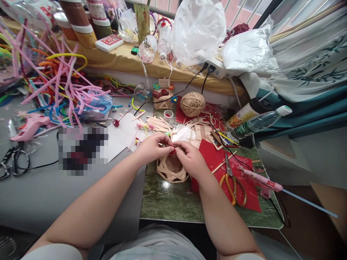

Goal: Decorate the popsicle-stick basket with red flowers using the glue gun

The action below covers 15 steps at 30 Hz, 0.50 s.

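Note:
My left hand [154, 148] and my right hand [189, 156] meet over a twine-wrapped frame [173, 177] with several sides, which rests on the green board [168, 209]. Between the fingertips of both hands is a small red piece [172, 151], pinched from either side and mostly covered. Just beyond the hands lie a white fluffy wad [181, 133] and many flat wooden sticks [158, 124]. A ball of twine [192, 104] sits farther back on red material.
Orange-handled scissors [233, 187] and a pink glue gun [264, 180] lie right on red sheets [251, 196]. Bottles [260, 122] stand behind. Pink pipe cleaners [62, 79], another pink glue gun [32, 126] and black-handled scissors [15, 159] are left. A cable crosses the back.

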Tool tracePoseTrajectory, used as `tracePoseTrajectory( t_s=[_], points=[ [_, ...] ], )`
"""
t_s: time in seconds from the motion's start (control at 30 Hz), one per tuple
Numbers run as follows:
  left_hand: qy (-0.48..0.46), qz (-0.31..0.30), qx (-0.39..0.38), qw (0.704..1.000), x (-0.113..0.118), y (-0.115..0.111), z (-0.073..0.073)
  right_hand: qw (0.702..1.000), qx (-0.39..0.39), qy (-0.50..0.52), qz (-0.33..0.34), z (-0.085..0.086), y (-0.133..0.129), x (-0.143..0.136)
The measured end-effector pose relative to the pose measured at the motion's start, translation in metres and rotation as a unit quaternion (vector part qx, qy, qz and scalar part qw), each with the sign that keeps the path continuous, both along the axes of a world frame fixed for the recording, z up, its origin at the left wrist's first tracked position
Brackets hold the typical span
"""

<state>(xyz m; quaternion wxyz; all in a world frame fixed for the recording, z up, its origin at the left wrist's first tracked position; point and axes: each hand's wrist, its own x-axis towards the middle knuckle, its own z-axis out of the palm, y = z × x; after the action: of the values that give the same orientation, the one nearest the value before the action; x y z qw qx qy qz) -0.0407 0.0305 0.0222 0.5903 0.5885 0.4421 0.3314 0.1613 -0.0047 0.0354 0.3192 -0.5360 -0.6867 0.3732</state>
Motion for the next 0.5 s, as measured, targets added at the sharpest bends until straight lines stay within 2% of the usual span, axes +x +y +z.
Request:
tracePoseTrajectory(
  t_s=[0.23,0.4,0.5],
  points=[
    [-0.007,-0.020,-0.029,0.999,-0.0009,0.0023,0.0014,1.000,-0.010,-0.012,0.021,0.0045,-0.0013,0.0012],
    [0.011,-0.021,-0.005,1.000,0.0000,0.0010,0.0032,1.000,-0.025,0.006,0.010,0.0013,-0.0003,0.0021],
    [-0.025,-0.028,-0.024,0.999,-0.0018,0.0020,0.0031,1.000,-0.027,0.008,0.004,-0.0002,0.0000,0.0023]
  ],
)
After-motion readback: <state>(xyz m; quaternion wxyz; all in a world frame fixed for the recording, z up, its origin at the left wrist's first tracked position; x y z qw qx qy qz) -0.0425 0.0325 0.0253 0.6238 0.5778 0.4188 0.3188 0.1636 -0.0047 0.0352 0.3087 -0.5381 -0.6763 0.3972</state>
